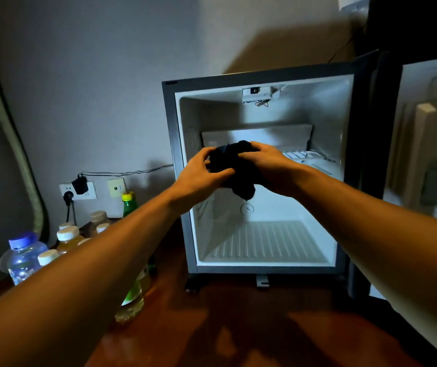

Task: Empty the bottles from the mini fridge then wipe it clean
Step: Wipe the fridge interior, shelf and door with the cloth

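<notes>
Both hands bunch a dark cloth (232,165) — left hand (201,173), right hand (267,165) gripping it — just before the open mini fridge (262,242), cavity dead ahead; bottles (66,239) stand on the floor, left.

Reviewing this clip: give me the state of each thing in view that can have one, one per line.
mini fridge: interior lit, no bottles visible inside
fridge door: swung open to the right
dark cloth: bunched, held in front of the opening
left hand: grips the cloth
right hand: grips the cloth
bottles: capped, upright on the floor left of the fridge
</notes>
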Tool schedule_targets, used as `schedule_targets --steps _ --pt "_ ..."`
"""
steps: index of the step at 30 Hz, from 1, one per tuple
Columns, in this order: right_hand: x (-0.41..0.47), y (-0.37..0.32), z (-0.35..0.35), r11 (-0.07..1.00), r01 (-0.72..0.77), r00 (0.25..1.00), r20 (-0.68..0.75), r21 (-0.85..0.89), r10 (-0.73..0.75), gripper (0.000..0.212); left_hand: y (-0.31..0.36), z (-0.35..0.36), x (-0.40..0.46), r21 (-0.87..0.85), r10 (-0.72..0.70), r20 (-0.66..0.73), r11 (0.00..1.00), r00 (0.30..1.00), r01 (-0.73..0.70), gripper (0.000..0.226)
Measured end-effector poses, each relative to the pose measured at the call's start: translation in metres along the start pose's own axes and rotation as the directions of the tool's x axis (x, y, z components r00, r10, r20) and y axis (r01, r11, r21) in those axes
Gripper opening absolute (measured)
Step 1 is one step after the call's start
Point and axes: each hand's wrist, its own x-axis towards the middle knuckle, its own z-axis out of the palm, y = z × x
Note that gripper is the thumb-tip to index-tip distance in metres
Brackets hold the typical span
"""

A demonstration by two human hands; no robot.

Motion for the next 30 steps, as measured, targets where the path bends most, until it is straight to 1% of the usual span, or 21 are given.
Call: schedule_targets --steps 3,4,6,8,9,11,12,14,16,18,20,22,23,25,26,27,28,29,30 --pt "-0.009 -0.001 -0.010 0.960 -0.004 0.999 -0.046 -0.279 -0.010 0.020 0.000 0.013 -0.001 0.129 0.008 -0.018 0.992 1.000 -0.006 0.053" --pt "-0.012 -0.001 -0.013 0.939 -0.012 0.999 -0.046 -0.345 -0.005 0.019 -0.001 0.017 -0.001 0.156 0.005 -0.019 0.988 1.000 -0.002 0.054" --pt "-0.016 0.001 -0.016 0.912 -0.026 0.998 -0.068 -0.410 -0.002 0.018 -0.001 0.026 -0.001 0.198 -0.005 -0.022 0.980 1.000 0.010 0.053" --pt "-0.019 0.006 -0.020 0.922 -0.045 0.994 -0.107 -0.384 0.004 0.019 -0.003 0.035 0.001 0.216 -0.007 -0.020 0.976 1.000 0.011 0.047" --pt "-0.021 0.008 -0.021 0.942 -0.047 0.996 -0.088 -0.332 0.019 0.021 -0.004 0.039 0.003 0.224 -0.006 -0.020 0.975 1.000 0.010 0.044" --pt "-0.024 0.016 -0.023 0.971 -0.059 0.998 0.010 -0.231 0.063 0.028 -0.006 0.046 0.004 0.246 -0.008 -0.029 0.969 1.000 0.015 0.039" --pt "-0.026 0.022 -0.024 0.977 -0.066 0.996 0.052 -0.205 0.078 0.028 -0.009 0.048 0.006 0.260 -0.009 -0.035 0.965 0.999 0.018 0.040" --pt "-0.028 0.036 -0.025 0.981 -0.090 0.993 0.065 -0.169 0.102 0.029 -0.018 0.050 0.007 0.256 -0.030 -0.007 0.966 1.000 0.031 0.050" --pt "-0.025 0.050 -0.024 0.977 -0.094 0.995 0.019 -0.192 0.099 0.035 -0.030 0.050 0.007 0.252 -0.074 0.061 0.966 0.995 0.056 0.055" --pt "-0.023 0.064 -0.023 0.947 -0.085 0.996 -0.027 -0.309 0.081 0.028 -0.042 0.049 0.006 0.324 -0.091 0.106 0.945 0.990 0.053 0.048" --pt "-0.016 0.080 -0.019 0.910 -0.102 0.994 -0.073 -0.402 0.079 0.030 -0.057 0.047 0.007 0.500 -0.059 0.111 0.866 0.992 -0.004 0.041" --pt "-0.003 0.094 -0.011 0.857 -0.086 0.994 -0.098 -0.509 0.041 0.030 -0.073 0.046 0.011 0.663 0.013 0.086 0.746 0.996 -0.067 0.035" --pt "0.006 0.101 -0.006 0.796 -0.070 0.995 -0.098 -0.601 0.014 0.027 -0.080 0.046 0.014 0.716 0.051 0.075 0.692 0.996 -0.089 0.031" --pt "0.025 0.116 0.001 0.621 -0.026 0.995 -0.083 -0.783 -0.063 0.016 -0.091 0.045 0.020 0.795 0.073 0.045 0.601 0.996 -0.080 0.030" --pt "0.033 0.126 0.004 0.574 0.011 0.989 -0.077 -0.819 -0.128 0.012 -0.095 0.045 0.024 0.830 0.050 0.041 0.554 0.998 -0.061 0.033" --pt "0.039 0.135 0.006 0.569 0.063 0.978 -0.061 -0.820 -0.197 0.010 -0.102 0.045 0.028 0.857 0.047 0.053 0.510 0.998 -0.069 0.035" --pt "0.045 0.146 0.006 0.586 0.105 0.966 -0.057 -0.803 -0.252 0.012 -0.109 0.046 0.030 0.871 0.049 0.056 0.486 0.997 -0.072 0.036" --pt "0.048 0.155 0.007 0.600 0.150 0.951 -0.052 -0.786 -0.306 0.017 -0.118 0.048 0.034 0.881 0.070 0.063 0.465 0.996 -0.088 0.034" --pt "0.053 0.166 0.008 0.585 0.197 0.931 -0.037 -0.787 -0.364 0.025 -0.125 0.050 0.034 0.877 0.065 0.046 0.476 0.997 -0.072 0.032"
